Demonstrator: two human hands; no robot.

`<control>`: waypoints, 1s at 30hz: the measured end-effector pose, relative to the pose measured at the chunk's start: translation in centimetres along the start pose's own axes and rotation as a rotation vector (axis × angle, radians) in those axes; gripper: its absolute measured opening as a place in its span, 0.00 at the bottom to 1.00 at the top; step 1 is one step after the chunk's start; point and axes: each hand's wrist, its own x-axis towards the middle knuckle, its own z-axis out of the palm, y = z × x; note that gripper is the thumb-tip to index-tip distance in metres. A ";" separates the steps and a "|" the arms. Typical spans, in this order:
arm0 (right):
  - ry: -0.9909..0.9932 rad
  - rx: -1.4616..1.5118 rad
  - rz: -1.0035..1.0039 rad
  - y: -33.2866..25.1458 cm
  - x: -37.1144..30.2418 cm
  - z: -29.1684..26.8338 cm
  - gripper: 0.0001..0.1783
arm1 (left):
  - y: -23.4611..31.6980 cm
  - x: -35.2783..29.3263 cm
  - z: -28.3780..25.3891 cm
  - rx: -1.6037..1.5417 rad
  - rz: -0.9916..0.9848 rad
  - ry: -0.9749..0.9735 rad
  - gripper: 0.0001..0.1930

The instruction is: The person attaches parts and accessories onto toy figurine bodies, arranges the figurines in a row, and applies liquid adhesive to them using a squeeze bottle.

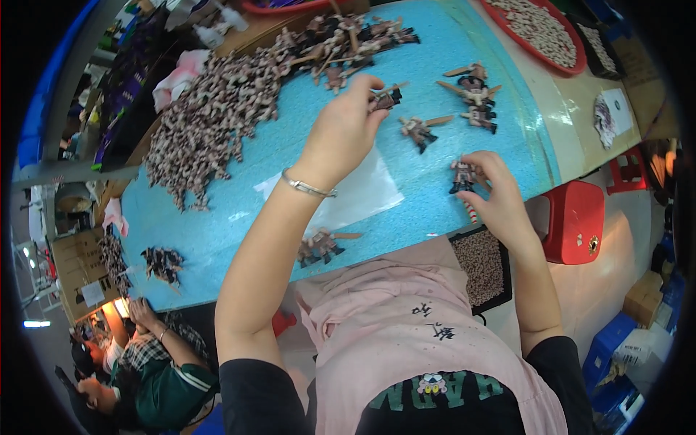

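Observation:
My left hand [346, 125], a metal bangle on its wrist, pinches a small dark figurine [384, 100] above the blue mat [290, 156]. My right hand [500, 196] grips another brown and black figurine [462, 175] between thumb and fingers near the mat's front edge. A short red, white and green striped piece [470, 212] shows just below that thumb. Between the hands lies a single figurine [418, 133] with a tan blade-like part. Several similar figurines [475, 98] are grouped to the right of it. Two more figurines [324, 245] lie by my left forearm.
A large heap of small figurine pieces [217, 109] covers the left back. A clear plastic sheet [362, 190] lies mid-mat. Red tray [580, 67] with pale pieces stands far right; a black tray [482, 268] and red stool [576, 221] are below. Co-workers [163, 377] sit at left.

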 end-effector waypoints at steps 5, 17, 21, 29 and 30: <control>-0.244 0.100 -0.091 -3.1 -0.5 1.8 0.25 | -1.4 -8.7 -7.5 -0.244 -0.300 -0.085 0.10; -0.536 -0.042 -0.427 -6.9 1.7 10.2 0.28 | -4.6 -22.2 -11.4 -0.187 -0.700 -0.311 0.13; -0.493 -0.109 -0.424 -6.3 0.9 11.0 0.27 | -4.1 -20.7 -10.3 -0.196 -0.661 -0.211 0.16; -0.357 -0.123 -0.421 -6.2 -0.6 11.2 0.27 | -3.7 -21.0 -8.8 -0.029 -0.414 -0.152 0.18; -0.345 -0.070 -0.442 -6.2 -0.5 10.8 0.27 | -3.4 -21.4 -8.8 0.017 -0.405 -0.122 0.18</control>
